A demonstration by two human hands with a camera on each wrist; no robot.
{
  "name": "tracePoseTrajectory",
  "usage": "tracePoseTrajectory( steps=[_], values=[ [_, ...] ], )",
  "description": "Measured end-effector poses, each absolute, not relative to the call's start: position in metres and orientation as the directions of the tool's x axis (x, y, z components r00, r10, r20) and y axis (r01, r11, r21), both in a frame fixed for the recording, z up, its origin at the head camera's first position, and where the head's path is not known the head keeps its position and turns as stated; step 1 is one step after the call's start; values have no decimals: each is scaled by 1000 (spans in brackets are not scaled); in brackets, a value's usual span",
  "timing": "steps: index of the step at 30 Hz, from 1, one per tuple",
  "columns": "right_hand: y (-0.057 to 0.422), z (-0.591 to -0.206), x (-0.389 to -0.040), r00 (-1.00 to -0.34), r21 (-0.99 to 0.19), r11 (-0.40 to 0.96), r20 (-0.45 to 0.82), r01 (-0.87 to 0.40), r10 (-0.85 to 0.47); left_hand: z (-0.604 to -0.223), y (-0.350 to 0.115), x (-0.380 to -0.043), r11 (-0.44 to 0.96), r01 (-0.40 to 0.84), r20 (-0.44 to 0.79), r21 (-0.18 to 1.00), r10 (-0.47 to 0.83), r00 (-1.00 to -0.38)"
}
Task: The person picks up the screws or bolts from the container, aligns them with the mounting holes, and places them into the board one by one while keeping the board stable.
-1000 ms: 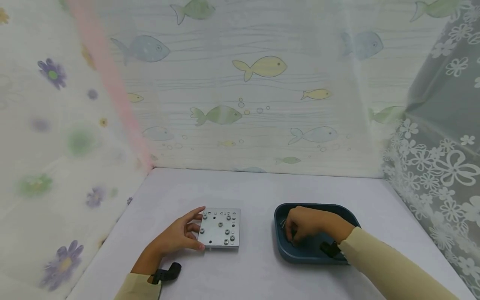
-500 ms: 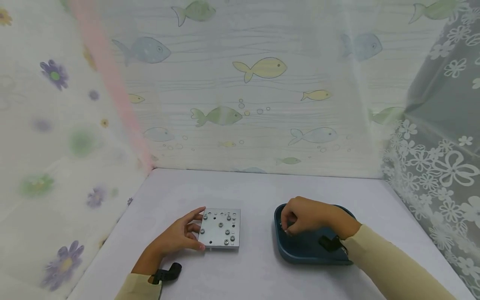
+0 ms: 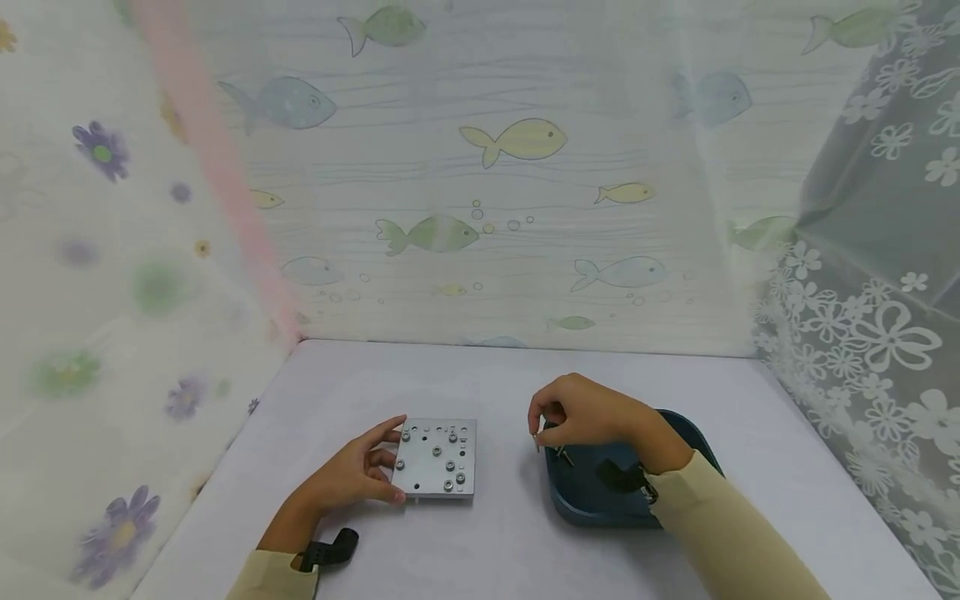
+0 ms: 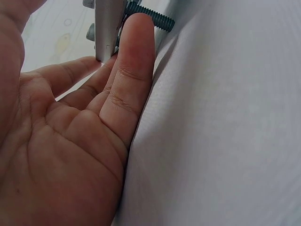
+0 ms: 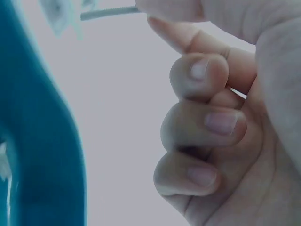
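A square silver metal plate (image 3: pixel 427 473) lies on the table left of centre, several socket-head screws standing in its holes. My left hand (image 3: pixel 348 471) grips its left side, thumb at the near corner and fingertips along the edge. In the left wrist view, a dark threaded shank (image 4: pixel 162 21) sticks out beneath the plate (image 4: pixel 104 35). Over the left rim of a dark blue tray (image 3: pixel 561 503), my right hand (image 3: pixel 592 412) pinches a small screw (image 3: pixel 536 442), its shank pointing down. The right wrist view shows the screw's threaded shank (image 5: pixel 106 13); its head is hidden by the fingers.
Inside the tray's left end lie a few loose screws (image 3: pixel 566 457), partly covered by my right hand. White cloth covers the table (image 3: pixel 498 379). A fish-patterned curtain (image 3: pixel 510 192) hangs behind it, with flowered sheets at both sides.
My right hand has risen out of the tray and shifted left past its rim, bringing the screw. My left hand and the plate stay in place.
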State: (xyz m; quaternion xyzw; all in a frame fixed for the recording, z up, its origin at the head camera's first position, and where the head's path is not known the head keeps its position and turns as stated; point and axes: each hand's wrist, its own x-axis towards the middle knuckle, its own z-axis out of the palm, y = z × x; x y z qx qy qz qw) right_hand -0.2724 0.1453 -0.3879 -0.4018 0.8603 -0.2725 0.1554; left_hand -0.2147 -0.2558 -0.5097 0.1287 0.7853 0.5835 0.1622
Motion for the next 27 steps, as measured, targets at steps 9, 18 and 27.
tracePoseTrajectory(
  steps=[9,18,27],
  values=[
    [109,-379,-265,-683,-636,479,105,-605,-723,-511,-257,-215,281,14,-102,960,392,-914],
    [73,-397,-266,-733,-671,459,190,-582,-653,-514,-259,-216,274,19,-96,961,400,-911],
    [30,-421,-257,-845,-726,487,247,-485,-474,-513,-258,-216,254,29,-87,967,431,-898]
  ],
)
